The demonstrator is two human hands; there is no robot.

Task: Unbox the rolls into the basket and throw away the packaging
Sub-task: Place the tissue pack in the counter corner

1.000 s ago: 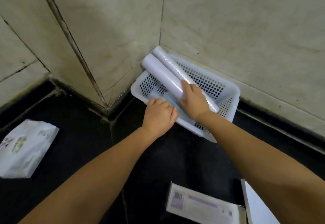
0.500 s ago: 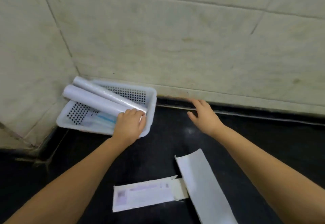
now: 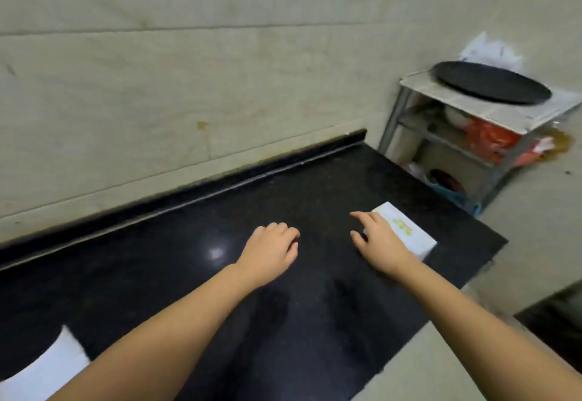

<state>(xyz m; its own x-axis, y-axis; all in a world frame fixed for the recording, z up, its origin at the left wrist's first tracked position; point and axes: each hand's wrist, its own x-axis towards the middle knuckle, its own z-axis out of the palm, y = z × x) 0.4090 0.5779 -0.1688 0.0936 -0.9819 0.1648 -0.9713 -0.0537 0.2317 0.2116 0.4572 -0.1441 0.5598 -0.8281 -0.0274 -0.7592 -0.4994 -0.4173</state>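
Both hands empty: right hand (image 3: 379,244) spread, fingers apart, touching white box (image 3: 406,235) near surface (image 3: 315,186) right edge, prob. next to unbox; left hand (image 3: 271,251) loosely curled, mid-surface.

Black speckled desk (image 3: 283,205); white box (image 3: 406,233) with green print by my fingers (image 3: 362,216); beige wall (image 3: 189,85).
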